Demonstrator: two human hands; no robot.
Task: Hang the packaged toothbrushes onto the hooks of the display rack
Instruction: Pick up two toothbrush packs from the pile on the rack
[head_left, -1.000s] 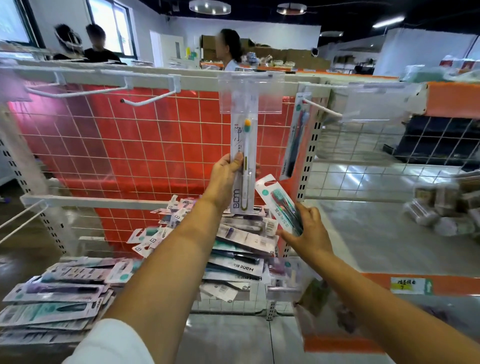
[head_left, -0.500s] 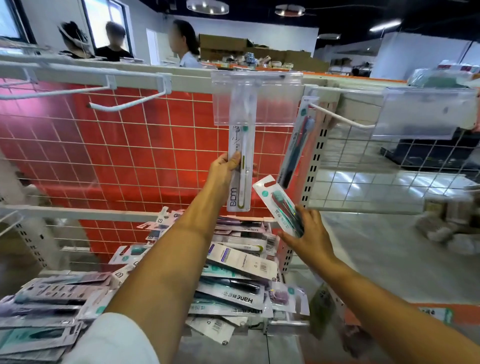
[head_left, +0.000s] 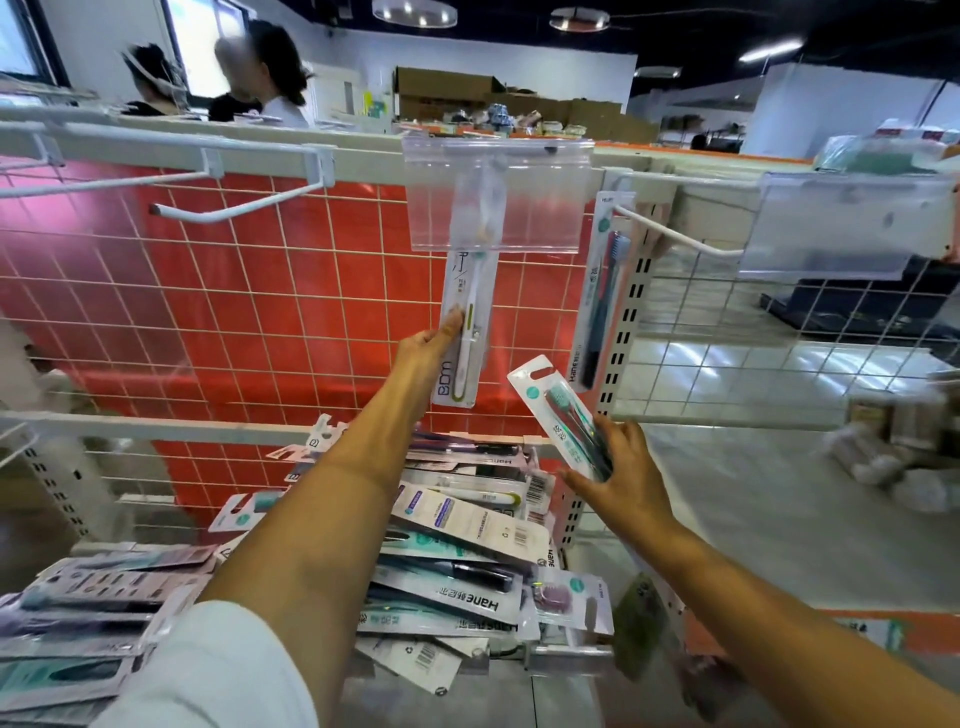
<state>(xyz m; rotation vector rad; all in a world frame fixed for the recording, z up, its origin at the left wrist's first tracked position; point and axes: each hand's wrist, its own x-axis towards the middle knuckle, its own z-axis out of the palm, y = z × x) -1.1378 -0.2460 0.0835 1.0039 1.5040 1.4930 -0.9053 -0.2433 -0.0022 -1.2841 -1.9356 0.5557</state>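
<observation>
Left hand (head_left: 434, 338) pinching upright white toothbrush pack (head_left: 464, 332) under its hook; right hand (head_left: 618, 467) gripping tilted teal pack (head_left: 558, 413), lower right.

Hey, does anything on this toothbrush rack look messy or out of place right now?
Yes. The toothbrush packs on the lower shelf lie in a loose, crisscrossed heap, some overhanging the front edge. Above, two hooks on the left hang bare, and only one dark pack hangs on the right hook.
</observation>
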